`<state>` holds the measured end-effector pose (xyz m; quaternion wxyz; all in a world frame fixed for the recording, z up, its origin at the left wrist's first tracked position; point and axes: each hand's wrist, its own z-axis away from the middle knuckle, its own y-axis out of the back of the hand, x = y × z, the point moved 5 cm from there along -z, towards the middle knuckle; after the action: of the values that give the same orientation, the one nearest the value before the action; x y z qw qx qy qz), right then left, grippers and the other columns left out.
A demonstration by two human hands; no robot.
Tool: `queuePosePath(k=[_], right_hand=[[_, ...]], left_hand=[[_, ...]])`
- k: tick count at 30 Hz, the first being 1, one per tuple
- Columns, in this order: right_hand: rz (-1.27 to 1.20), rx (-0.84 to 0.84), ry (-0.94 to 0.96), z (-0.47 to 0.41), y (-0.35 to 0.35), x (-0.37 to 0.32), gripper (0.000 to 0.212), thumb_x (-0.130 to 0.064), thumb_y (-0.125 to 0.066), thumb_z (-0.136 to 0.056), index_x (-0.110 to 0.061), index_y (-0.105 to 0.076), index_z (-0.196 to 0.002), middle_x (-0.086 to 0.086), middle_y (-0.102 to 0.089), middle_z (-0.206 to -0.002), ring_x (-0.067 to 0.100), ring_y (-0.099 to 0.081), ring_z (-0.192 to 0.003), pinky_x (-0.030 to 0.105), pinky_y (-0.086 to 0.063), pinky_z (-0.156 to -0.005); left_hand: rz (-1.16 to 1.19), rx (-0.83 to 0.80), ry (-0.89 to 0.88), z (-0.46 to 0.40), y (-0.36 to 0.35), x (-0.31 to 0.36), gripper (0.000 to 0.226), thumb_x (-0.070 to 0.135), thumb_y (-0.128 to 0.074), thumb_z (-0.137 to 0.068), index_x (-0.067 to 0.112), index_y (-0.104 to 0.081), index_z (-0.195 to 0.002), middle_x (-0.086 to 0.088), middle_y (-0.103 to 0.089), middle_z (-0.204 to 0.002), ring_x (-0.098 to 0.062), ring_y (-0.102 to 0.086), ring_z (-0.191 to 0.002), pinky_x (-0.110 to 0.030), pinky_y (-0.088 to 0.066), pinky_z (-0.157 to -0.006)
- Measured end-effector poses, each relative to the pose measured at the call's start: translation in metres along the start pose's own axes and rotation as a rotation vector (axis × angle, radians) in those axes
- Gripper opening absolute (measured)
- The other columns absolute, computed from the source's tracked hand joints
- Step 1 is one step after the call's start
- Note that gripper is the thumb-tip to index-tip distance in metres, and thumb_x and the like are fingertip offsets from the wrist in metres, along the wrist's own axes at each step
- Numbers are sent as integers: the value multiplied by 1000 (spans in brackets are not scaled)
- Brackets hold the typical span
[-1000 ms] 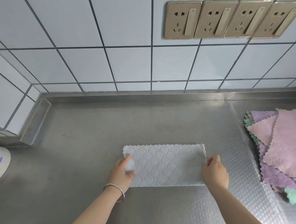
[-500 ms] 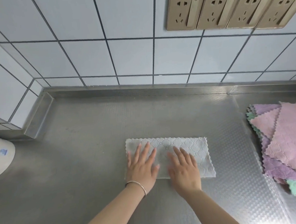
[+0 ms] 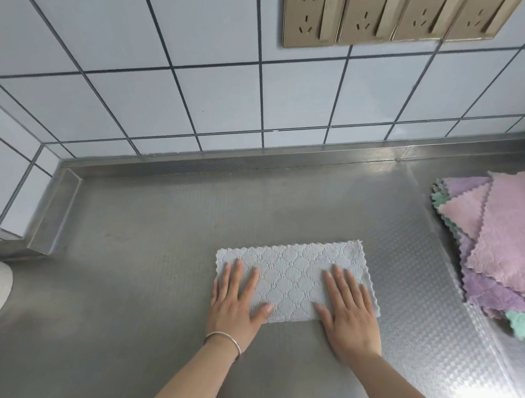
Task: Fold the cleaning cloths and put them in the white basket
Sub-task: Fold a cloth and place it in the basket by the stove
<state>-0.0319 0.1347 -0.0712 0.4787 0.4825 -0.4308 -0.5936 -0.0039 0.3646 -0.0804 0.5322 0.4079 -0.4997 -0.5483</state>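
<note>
i see both hands flat, fingers spread: left hand point(image 3: 234, 305) and right hand point(image 3: 348, 310) press the folded grey cloth point(image 3: 293, 277) onto the steel surface point(image 3: 137, 283); a cloth pile point(image 3: 504, 245) lies well right.

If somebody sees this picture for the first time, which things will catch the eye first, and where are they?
At the centre, the left hand and right hand lie flat with open fingers on a pale grey diamond-patterned folded cloth on the steel counter. At the right edge lies a loose stack of pink, purple and green fluffy cloths. A row of gold wall sockets sits top right on the white tiles.
</note>
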Motion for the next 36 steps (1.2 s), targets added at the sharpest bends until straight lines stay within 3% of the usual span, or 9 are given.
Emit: queuePosePath(k=[7,10,12,15,23,26,29,33,36], right_hand=[[-89,58,-120,4,6,26,77,-64,10,-87,-19,-4,-147,-8,-1,-155,7,5,-143,25,15,-114],[-142,27,-154,1,14,27,69,-55,-13,-91,-17,-9,-148,-8,-2,-156,9,2,-144,29,6,-116],[-275,49,-215,-5,25,27,57,-33,-43,-93,-17,-29,-146,-4,-20,-154,16,-17,-142,31,-13,-115],[-594,138,-427,-11,44,36,48,-12,-54,-85,-13,-47,-132,4,-41,-135,23,-42,-120,33,-39,-94],[-752,-129,-670,-20,47,55,39,-17,-54,-84,-12,-52,-123,1,-55,-110,15,-48,-89,28,-41,-70],[-763,-230,-675,-18,50,48,6,-17,-54,-83,-12,-54,-87,-1,-50,-78,13,-44,-66,23,-31,-52],[-764,-285,-642,-15,51,39,14,-12,-52,-79,-14,-42,-69,-2,-40,-65,12,-35,-55,22,-27,-49],[-773,-151,-526,-11,62,24,15,-7,-50,-77,-15,-40,-69,-3,-42,-62,13,-34,-53,24,-27,-49],[-709,-43,-361,-9,71,2,14,-9,-53,-80,-20,-47,-73,-4,-50,-67,12,-44,-57,26,-33,-52]], left_hand=[[18,-61,-6,1,4,4,70,67,-13,-88,27,-26,-143,-10,-29,-151,-25,-4,-144,-42,-7,-111],[51,-59,-26,-6,16,30,77,68,-27,-80,22,-37,-140,-10,-33,-149,-25,-4,-144,-49,-10,-110],[17,-64,-91,-14,27,53,83,70,-21,-76,25,-24,-146,-7,-12,-156,-22,5,-144,-50,2,-111],[26,-163,-220,-26,27,84,91,74,0,-67,31,15,-146,6,31,-151,-17,38,-133,-44,30,-105],[-40,-337,-313,-45,20,103,100,75,-39,-76,31,17,-146,6,31,-150,-22,31,-138,-52,12,-114],[-22,-354,-308,-46,21,102,105,76,-45,-73,31,16,-146,6,29,-152,-21,28,-139,-49,10,-115],[-2,-366,-275,-51,28,101,113,76,-53,-67,30,14,-147,4,23,-154,-19,20,-142,-45,4,-117],[65,-449,-223,-58,45,105,101,77,-45,-73,29,2,-149,5,15,-156,-19,9,-144,-46,-1,-117],[260,-336,-141,-58,70,111,80,71,-30,-84,24,-18,-148,8,-4,-157,-19,-9,-143,-40,-12,-117]])
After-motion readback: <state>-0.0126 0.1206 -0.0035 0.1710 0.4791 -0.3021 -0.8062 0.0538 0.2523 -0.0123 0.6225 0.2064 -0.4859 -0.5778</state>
